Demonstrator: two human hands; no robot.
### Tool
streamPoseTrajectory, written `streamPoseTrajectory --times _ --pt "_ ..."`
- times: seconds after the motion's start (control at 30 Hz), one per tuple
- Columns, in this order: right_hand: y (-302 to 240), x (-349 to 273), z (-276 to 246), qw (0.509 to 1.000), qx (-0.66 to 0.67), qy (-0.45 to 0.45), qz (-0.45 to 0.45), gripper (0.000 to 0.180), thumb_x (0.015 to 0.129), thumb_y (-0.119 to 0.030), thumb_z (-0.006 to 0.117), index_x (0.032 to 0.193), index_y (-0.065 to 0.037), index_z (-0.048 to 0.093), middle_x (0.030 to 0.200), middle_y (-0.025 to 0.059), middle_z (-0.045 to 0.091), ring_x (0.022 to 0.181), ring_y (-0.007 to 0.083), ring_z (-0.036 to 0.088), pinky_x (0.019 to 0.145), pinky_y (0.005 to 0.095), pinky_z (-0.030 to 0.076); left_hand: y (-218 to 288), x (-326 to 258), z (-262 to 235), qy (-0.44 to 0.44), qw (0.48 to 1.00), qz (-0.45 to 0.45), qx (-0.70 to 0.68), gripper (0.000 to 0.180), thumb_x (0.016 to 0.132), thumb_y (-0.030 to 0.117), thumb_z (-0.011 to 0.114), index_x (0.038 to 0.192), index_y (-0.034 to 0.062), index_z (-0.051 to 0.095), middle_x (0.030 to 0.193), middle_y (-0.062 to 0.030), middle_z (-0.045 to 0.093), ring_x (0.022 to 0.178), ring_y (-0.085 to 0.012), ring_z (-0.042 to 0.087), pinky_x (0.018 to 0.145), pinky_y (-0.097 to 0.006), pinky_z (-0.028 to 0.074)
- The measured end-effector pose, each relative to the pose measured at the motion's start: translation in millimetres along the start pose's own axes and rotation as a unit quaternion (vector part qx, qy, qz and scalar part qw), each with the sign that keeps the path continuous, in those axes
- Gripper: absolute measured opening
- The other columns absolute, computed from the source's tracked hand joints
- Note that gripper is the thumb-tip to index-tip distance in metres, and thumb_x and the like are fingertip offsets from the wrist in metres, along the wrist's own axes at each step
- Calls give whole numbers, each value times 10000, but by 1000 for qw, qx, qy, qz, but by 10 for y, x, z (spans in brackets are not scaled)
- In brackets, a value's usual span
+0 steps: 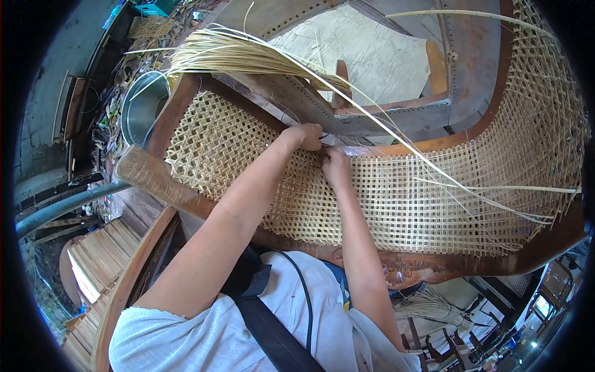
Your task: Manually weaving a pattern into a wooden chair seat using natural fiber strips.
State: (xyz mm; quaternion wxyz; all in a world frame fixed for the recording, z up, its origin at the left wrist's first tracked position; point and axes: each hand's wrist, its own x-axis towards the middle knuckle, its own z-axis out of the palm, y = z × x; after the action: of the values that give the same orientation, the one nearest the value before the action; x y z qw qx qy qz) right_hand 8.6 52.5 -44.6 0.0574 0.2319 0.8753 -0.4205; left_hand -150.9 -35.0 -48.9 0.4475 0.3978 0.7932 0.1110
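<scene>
Head view: both hands, left hand [305, 135] and right hand [334, 166], are pinching a thin pale cane strand [396, 133] against the honey-coloured woven cane panel [396, 198] beside the brown wooden chair frame [434, 144], keeping it taut.

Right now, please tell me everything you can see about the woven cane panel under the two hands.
The woven cane panel is pale straw-coloured, an open lattice with small regular holes. It is stretched in a curved dark wooden frame with a carved lower rail. Its left part looks denser with diagonal strands; the right part is squarer mesh. Loose cane strands trail across it. The left hand and right hand press on its upper edge.
</scene>
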Motion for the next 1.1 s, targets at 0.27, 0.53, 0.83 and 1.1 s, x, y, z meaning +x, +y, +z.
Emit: streamPoseTrajectory --times 0.27,0.53,0.83,1.1 --pt "-55 -283 -71 970 -212 3 -120 311 802 -12 564 1093 -36 671 1079 150 630 994 328 613 897 406 508 95 -72 51 40 999 18 9 440 743 360 694 952 -26 703 994 -263 671 988 -368 653 868 -413 522" --pt "9 -167 -235 998 -50 19 10 349 874 -38 491 1183 -85 645 1056 180 678 965 367 651 878 443 518 231 -98 -18 -4 998 -35 53 450 733 300 687 1051 -18 672 1102 -224 663 1043 -345 640 912 -406 513" --pt "-47 -126 -16 994 -82 61 34 323 795 -61 541 1078 -71 696 1093 162 661 1029 339 615 907 456 490 187 -30 77 19 999 -44 16 359 725 208 612 997 -13 691 1120 -254 644 1099 -344 614 954 -405 488" --pt "-100 -255 110 980 -177 86 -35 358 805 -44 510 1129 -41 660 1127 171 623 1054 374 554 947 462 440 130 -33 -7 41 999 -16 -3 375 745 300 618 937 -11 702 998 -270 655 1014 -372 637 883 -421 510"
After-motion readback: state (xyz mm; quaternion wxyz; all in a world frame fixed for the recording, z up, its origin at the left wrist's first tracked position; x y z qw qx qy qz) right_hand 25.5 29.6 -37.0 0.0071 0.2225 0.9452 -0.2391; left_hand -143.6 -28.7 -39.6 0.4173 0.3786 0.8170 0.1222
